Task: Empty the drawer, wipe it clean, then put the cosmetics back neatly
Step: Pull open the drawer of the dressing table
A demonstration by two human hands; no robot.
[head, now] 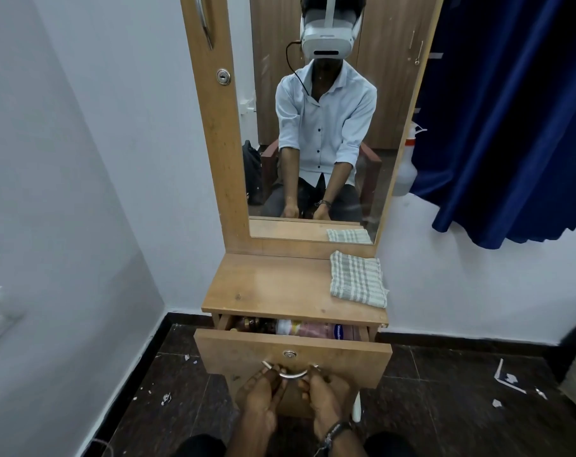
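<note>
While both hands curl round the curved metal handle on the drawer, barely begun: left hand grasping the handle's left end, right hand grasping the right end, drawer front drawn out only partway from under the dresser top. Nothing emptied yet, by the look of it; cosmetics lying inside in the narrow gap that shows, among them a pale bottle on its side with a blue label, and darker brown items toward the left, too shadowed to name. Still to do: pulling fully open, lifting everything out, wiping, restocking in order. Ready for the wiping, a folded checked cloth on the right rear of the dresser top, overhanging its right edge slightly, well apart from the hands. Also to hand, probably, a white spray bottle just beside the mirror frame, at the right against the blue curtain. Room for setting things down: bare wood across the left and middle of the top. Tight quarters below, with knees close on either side of the drawer front, so limited travel toward the body. Dark floor littered with small white scraps, wall close on the left.
</note>
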